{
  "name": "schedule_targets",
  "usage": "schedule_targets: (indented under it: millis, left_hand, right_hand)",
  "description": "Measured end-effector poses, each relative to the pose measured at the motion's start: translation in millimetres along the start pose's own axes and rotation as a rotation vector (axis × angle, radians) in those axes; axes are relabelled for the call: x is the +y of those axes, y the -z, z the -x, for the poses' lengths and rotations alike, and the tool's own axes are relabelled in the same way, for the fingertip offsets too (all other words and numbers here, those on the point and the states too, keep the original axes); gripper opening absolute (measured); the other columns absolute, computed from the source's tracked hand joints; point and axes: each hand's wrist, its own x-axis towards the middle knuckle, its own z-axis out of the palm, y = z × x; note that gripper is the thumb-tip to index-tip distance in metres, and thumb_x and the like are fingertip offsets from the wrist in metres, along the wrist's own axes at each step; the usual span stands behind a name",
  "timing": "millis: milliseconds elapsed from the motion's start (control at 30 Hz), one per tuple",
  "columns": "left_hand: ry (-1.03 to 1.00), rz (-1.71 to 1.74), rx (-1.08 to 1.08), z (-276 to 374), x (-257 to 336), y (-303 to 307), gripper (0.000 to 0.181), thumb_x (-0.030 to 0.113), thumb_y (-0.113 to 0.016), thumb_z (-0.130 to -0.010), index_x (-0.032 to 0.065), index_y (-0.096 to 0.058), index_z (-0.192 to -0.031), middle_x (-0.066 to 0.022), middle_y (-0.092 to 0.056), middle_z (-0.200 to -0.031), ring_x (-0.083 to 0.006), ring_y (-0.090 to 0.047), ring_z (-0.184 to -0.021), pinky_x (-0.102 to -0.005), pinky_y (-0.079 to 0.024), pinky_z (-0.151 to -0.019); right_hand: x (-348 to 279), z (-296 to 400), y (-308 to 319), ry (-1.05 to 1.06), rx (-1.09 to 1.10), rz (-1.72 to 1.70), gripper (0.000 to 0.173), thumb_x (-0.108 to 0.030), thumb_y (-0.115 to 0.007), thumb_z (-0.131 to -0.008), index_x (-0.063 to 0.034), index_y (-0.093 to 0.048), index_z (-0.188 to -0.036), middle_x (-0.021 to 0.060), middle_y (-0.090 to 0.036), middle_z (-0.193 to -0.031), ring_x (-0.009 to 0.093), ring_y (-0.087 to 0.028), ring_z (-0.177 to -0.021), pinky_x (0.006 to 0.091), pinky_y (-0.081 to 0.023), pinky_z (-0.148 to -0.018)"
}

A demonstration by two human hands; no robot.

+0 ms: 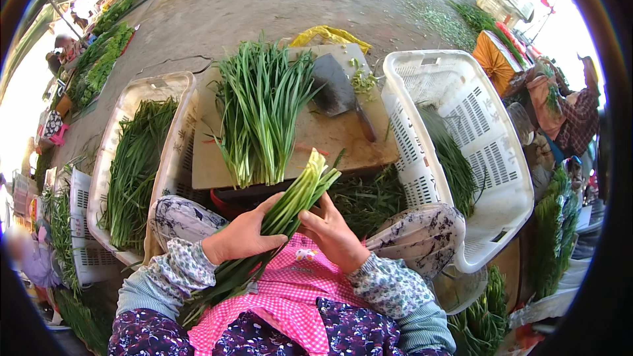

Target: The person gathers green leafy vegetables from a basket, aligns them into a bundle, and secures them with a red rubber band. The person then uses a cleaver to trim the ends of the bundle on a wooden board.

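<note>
My left hand is wrapped around a bunch of garlic chives, its pale cut ends tilted up and away from me. The green leaves hang down over my lap towards the lower left. On the right side of the bunch, the fingertips of my right hand touch the stalks; I cannot tell whether they grip any. Ahead lies a larger pile of chives on a wooden board, stem ends towards me. A broad-bladed cleaver rests flat beside the pile, its handle pointing towards me.
A white plastic crate with chives stands left of the board. Another white crate, partly filled with chives, is on the right. Trimmings lie by the blade, a yellow bag behind the board. Loose greens lie below its near edge.
</note>
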Motion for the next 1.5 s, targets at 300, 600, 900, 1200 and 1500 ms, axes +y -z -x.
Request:
schedule_targets:
  millis: [300,600,900,1200,1500]
  left_hand:
    - [0.211,0.889,-0.173,3.4,-16.6,13.6,0.120,0.025,-0.080,-0.089,0.0099,0.012,-0.163,-0.0191,-0.054,-0.138,-0.0221,-0.057,-0.123,-0.0357,-0.048,-0.104]
    - [0.316,0.823,-0.468,-0.5,-38.1,0.6,0.060,0.022,-0.083,-0.083,-0.0010,-0.057,-0.132,-0.0074,-0.069,-0.108,-0.0158,-0.068,-0.089,-0.0311,-0.056,-0.080]
    - [0.315,0.780,-0.330,0.2,-23.6,-0.8,0.049,0.013,-0.079,-0.084,-0.0005,-0.059,-0.127,-0.0065,-0.069,-0.097,-0.0151,-0.068,-0.081,-0.0295,-0.056,-0.071]
    - [0.348,0.837,-0.306,-1.4,-29.6,-0.7,0.049,0.014,-0.079,-0.081,-0.0016,-0.061,-0.124,-0.0127,-0.073,-0.101,-0.0188,-0.070,-0.082,-0.0332,-0.059,-0.071]
    - [0.241,0.737,-0.257,0.1,-23.2,-4.3,0.055,0.019,-0.083,-0.083,-0.0005,-0.061,-0.130,-0.0035,-0.068,-0.112,-0.0117,-0.063,-0.096,-0.0292,-0.053,-0.086]
  right_hand:
    - [4.1,-8.9,-8.2,0.045,0.072,-0.182,0.060,-0.001,-0.064,-0.098,-0.0094,-0.033,-0.148,0.0140,-0.056,-0.134,0.027,-0.058,-0.126,0.0418,-0.051,-0.106]
    - [-8.2,-6.8,5.4,0.162,0.189,0.174,0.072,-0.016,-0.073,-0.096,-0.0040,-0.030,-0.152,0.0159,-0.050,-0.144,0.027,-0.052,-0.132,0.0412,-0.049,-0.107]
    - [-12.5,-11.4,18.7,0.351,0.330,0.355,0.027,-0.010,-0.073,-0.097,-0.0017,-0.065,-0.122,-0.0007,-0.069,-0.100,0.005,-0.061,-0.086,0.0198,-0.050,-0.074]
    - [-16.7,-9.5,16.5,0.437,0.415,0.419,0.023,-0.013,-0.069,-0.100,0.0021,-0.067,-0.117,-0.0010,-0.068,-0.098,0.005,-0.061,-0.082,0.0209,-0.051,-0.073]
    - [-14.2,-11.9,43.8,0.393,0.438,0.463,0.020,-0.015,-0.063,-0.103,0.0026,-0.072,-0.107,0.0008,-0.071,-0.090,0.007,-0.063,-0.074,0.0220,-0.052,-0.066]
